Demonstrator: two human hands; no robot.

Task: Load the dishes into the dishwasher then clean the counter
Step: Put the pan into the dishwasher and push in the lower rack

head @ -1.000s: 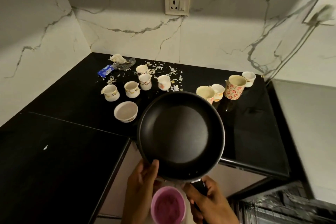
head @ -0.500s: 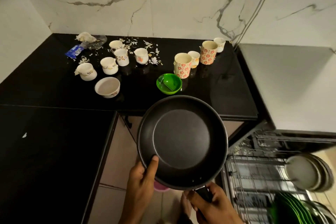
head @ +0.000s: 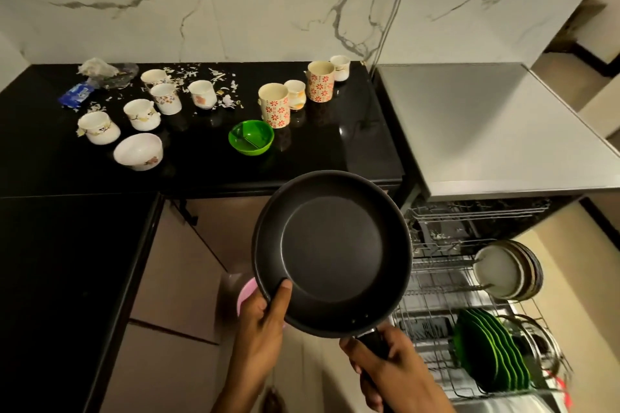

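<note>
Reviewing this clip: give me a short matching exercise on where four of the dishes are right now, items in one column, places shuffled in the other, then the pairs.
Items:
1. frying pan
2. green bowl
3. green plates
4. white bowl

Places:
A. standing on edge in the dishwasher rack
B. on the counter, just in front of a flowered mug
C. held in both hands, off the counter
D. on the counter, nearest the left group of cups

Pairs: 1-C, 2-B, 3-A, 4-D
</note>
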